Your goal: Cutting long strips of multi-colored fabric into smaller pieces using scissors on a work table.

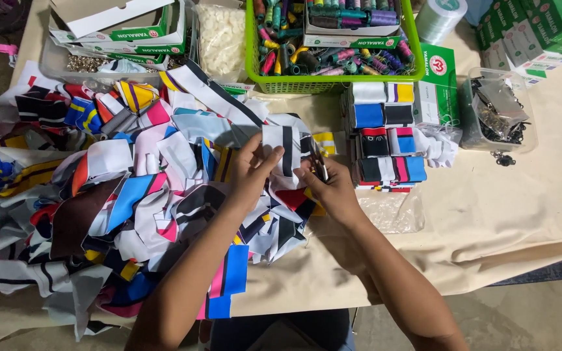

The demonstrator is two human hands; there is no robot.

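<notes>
My left hand (253, 170) pinches the left edge of a white fabric piece with a black stripe (283, 151), held up over the table's middle. My right hand (332, 184) grips small metal scissors (319, 162) against that piece's right edge. Under both hands spreads a big heap of colourful fabric scraps (118, 195). Just right of my right hand sit neat stacks of folded pieces (385, 136) in blue, black, red, pink and yellow.
A green basket of thread spools (330, 39) stands at the back centre. Green and white boxes (125, 29) sit back left, with more boxes (541, 26) back right. A clear tub of metal clips (497, 110) is at the right. Beige cloth (502, 214) covers the table.
</notes>
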